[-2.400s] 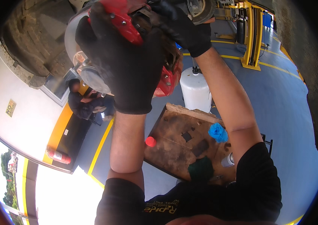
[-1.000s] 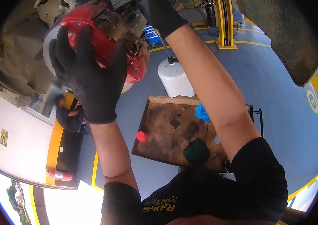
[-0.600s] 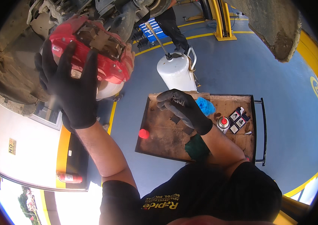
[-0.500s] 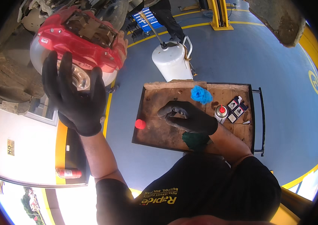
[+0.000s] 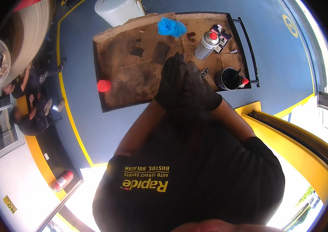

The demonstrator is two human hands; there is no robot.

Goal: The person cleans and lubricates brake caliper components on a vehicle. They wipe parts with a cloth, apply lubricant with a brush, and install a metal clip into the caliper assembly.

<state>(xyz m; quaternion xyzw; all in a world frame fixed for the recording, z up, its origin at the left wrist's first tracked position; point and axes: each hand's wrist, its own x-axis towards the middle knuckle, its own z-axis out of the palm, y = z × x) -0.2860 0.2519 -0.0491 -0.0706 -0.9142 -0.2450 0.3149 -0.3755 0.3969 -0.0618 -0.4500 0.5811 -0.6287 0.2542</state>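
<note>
My left hand (image 5: pixel 170 82), in a black glove, is raised in front of my chest with its fingers stretched out. Against it lies my right hand (image 5: pixel 199 87), gloved alike, its fingers extended too. The palms meet, and whatever is between them is hidden. Below and beyond them is a black-framed tray (image 5: pixel 125 83) lined with stained cardboard. It carries a crumpled blue glove or cloth (image 5: pixel 171 28), a spray can (image 5: pixel 207 47) with a red top, a red cap (image 5: pixel 103 86) and a dark tub (image 5: pixel 221 80) with a handle sticking out.
A brake disc (image 5: pixel 30 29) and wheel hub hang at the upper left. Behind the tray stands a white tank (image 5: pixel 119 9). Two people (image 5: pixel 32 120) sit by the left wall, near a fire extinguisher (image 5: pixel 62 180). A yellow lift post (image 5: pixel 287 143) rises close on my right.
My left hand has come down from the red brake caliper and joined my right hand. The view has turned, bringing the dark tub into sight and putting most of the caliper out of it.
</note>
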